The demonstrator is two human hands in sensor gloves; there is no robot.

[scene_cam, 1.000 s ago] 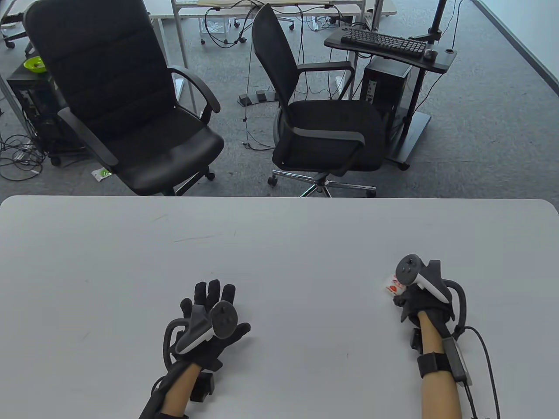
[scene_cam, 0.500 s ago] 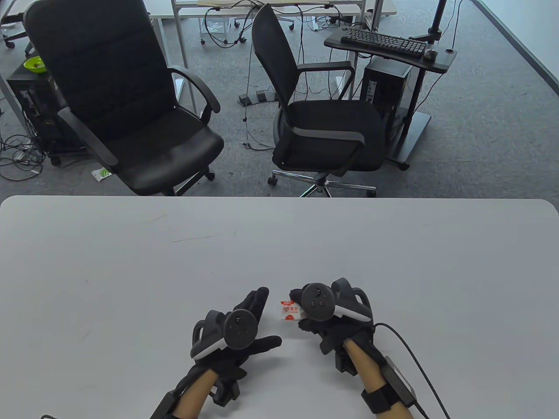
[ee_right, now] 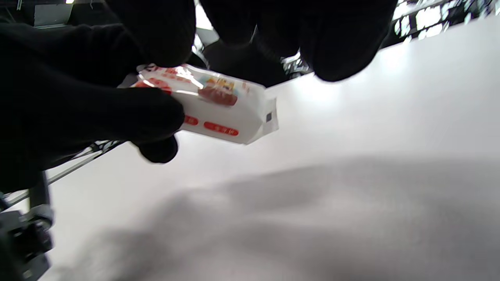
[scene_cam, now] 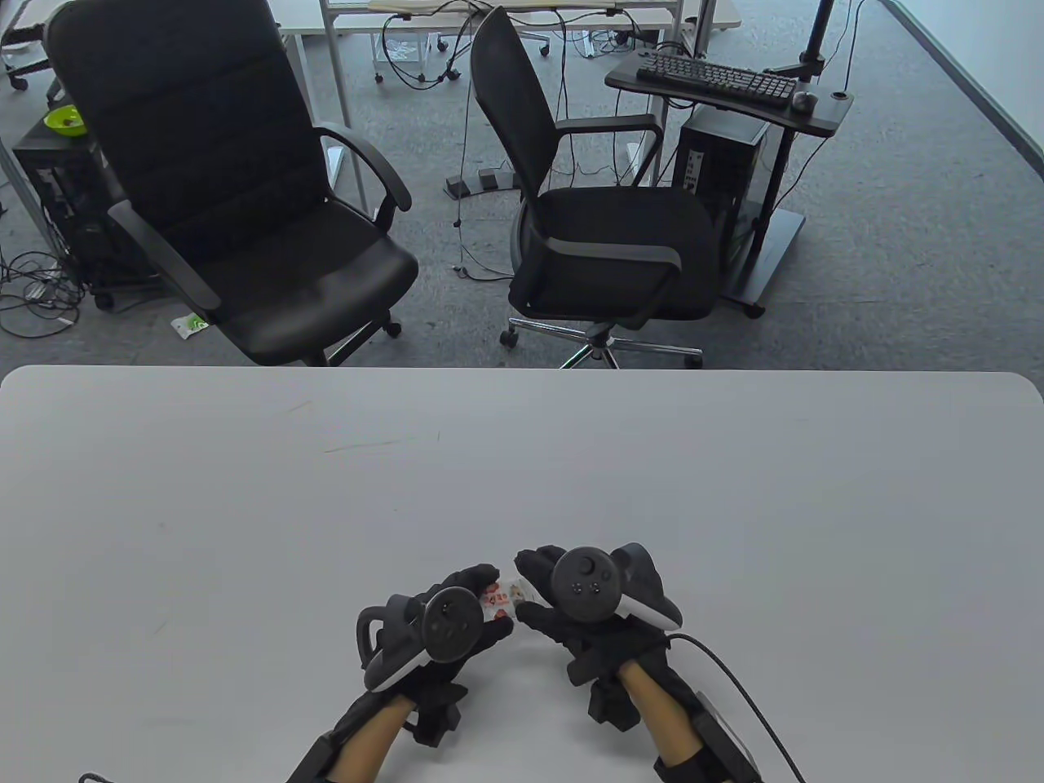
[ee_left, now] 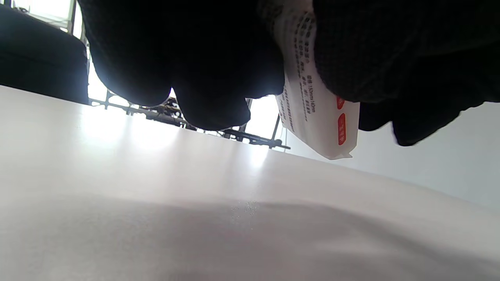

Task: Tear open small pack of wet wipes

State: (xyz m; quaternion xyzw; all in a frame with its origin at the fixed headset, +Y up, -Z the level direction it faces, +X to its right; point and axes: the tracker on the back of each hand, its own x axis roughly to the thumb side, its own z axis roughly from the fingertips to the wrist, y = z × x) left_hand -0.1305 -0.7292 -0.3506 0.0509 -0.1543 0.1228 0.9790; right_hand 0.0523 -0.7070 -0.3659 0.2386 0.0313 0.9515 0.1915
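Note:
The small white wet wipes pack (scene_cam: 502,595) with red labels is held above the white table (scene_cam: 245,506), near its front edge at the centre. My left hand (scene_cam: 492,610) grips its left end and my right hand (scene_cam: 526,591) grips its right end, with the fingertips of both close together. In the left wrist view the pack (ee_left: 318,117) hangs between dark gloved fingers (ee_left: 211,101), clear of the table top. In the right wrist view the pack (ee_right: 224,111) lies level, with a gloved thumb (ee_right: 148,113) pressed on its left end. The pack looks whole.
Two black office chairs (scene_cam: 269,245) (scene_cam: 603,236) stand just beyond the table's far edge. A cable (scene_cam: 734,685) trails from my right wrist across the table's front right.
My right hand carried the pack from the table's right side to the front centre. My left hand moved right and took hold of the pack's other end.

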